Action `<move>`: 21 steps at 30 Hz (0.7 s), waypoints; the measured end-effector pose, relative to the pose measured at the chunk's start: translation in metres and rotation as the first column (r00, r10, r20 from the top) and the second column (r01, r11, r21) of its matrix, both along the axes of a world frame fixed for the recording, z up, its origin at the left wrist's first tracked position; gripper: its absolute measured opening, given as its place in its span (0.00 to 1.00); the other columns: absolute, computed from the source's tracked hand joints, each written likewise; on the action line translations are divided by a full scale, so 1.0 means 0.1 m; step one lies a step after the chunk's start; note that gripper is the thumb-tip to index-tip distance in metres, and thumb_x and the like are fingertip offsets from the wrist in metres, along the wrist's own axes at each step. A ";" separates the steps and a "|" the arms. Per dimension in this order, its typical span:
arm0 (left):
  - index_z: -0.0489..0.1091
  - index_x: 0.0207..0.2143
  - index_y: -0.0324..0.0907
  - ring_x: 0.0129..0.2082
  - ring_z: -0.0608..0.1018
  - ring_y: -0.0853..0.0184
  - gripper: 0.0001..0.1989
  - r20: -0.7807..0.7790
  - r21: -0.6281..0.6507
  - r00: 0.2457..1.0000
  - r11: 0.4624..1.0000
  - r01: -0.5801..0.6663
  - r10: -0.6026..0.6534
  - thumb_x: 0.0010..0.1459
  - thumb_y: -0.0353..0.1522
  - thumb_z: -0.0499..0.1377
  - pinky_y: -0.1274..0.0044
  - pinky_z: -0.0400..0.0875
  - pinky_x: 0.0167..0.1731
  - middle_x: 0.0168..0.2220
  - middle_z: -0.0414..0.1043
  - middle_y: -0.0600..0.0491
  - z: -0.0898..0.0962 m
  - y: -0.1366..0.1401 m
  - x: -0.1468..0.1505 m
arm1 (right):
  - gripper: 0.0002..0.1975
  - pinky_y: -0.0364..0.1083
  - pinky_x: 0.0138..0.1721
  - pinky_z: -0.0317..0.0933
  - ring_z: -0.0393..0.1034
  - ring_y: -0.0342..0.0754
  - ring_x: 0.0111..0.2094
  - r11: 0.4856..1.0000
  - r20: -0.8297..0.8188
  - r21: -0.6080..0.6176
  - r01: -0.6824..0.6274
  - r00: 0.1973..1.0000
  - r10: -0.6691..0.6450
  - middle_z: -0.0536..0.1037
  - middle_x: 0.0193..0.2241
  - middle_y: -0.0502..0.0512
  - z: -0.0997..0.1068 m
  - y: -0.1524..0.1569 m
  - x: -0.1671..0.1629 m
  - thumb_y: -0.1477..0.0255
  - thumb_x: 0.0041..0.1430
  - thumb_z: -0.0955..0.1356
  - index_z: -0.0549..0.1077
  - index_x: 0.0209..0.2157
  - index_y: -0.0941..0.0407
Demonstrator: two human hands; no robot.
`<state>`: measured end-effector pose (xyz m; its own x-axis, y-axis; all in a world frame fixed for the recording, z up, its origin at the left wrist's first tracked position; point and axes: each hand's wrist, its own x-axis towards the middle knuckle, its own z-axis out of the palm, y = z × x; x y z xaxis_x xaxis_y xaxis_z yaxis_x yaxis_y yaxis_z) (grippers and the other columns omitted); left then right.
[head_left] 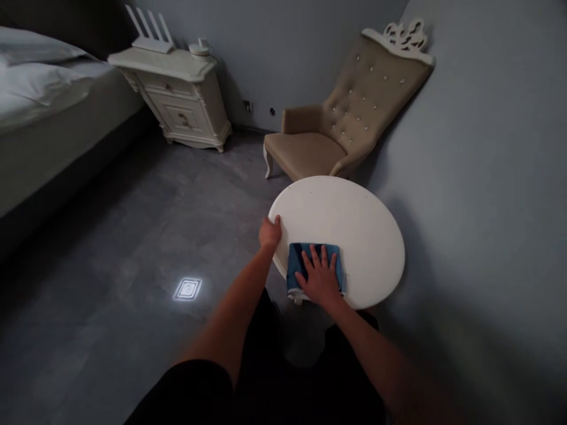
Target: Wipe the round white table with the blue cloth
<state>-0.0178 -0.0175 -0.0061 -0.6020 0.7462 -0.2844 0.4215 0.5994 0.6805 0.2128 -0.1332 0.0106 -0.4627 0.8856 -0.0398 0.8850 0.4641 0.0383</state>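
In front of me stands a round white table (336, 212). A folded blue cloth (297, 268) with dark patches and a white lower edge lies at the table's near side, its lower corner reaching the rim. My right hand (319, 276) rests flat on the cloth with its fingers spread. At the left of the table my left hand (270, 231) grips the rim, the thumb on top and the other fingers mostly hidden below the edge.
Behind the table is a brown tufted armchair (310, 150). A white nightstand (181, 100) carries a router (153, 44) and a small white object (199, 49). A bed (53, 124) stands at the left, a grey wall (496, 177) at the right. A light square (188, 289) glows on the floor.
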 end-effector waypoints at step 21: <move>0.70 0.60 0.40 0.61 0.84 0.43 0.29 -0.039 -0.115 0.998 0.993 0.039 -0.044 0.80 0.53 0.45 0.61 0.76 0.56 0.59 0.82 0.30 -0.08 0.12 -0.11 | 0.44 0.85 0.75 0.35 0.39 0.79 0.81 0.961 -0.062 0.016 0.278 0.959 -0.276 0.47 0.84 0.65 0.19 3.84 -0.13 0.43 0.79 0.51 0.53 0.83 0.53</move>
